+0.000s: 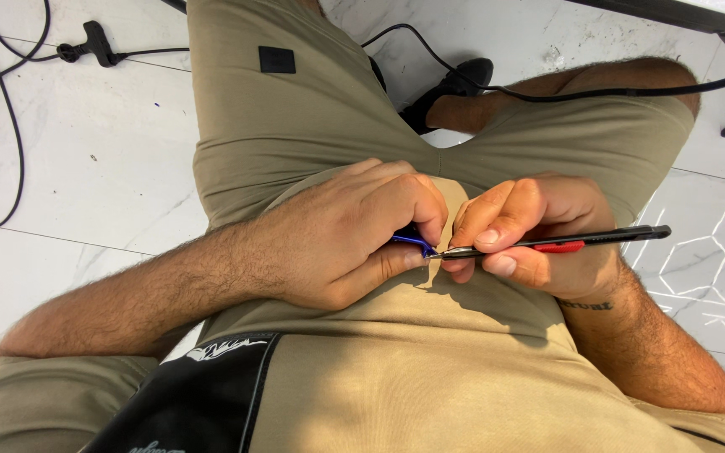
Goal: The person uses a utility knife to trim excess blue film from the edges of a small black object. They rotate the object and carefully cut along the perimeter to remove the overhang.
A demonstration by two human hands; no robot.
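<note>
My left hand [354, 231] is closed around a small blue object [413, 242], of which only a thin blue edge shows between thumb and fingers. My right hand [539, 239] grips a slim black tool with a red clip [581, 242], held level, its metal tip touching the blue object at the left thumb. Both hands rest over my lap in tan shorts [312, 126]. Most of the blue object is hidden inside the left fist.
White marble-look floor tiles [86, 168] lie below. Black cables [10, 126] loop at the left and another cable [597, 92] crosses my right leg. A black shoe [455, 88] shows between my knees. A dark furniture edge [681, 13] runs along the top right.
</note>
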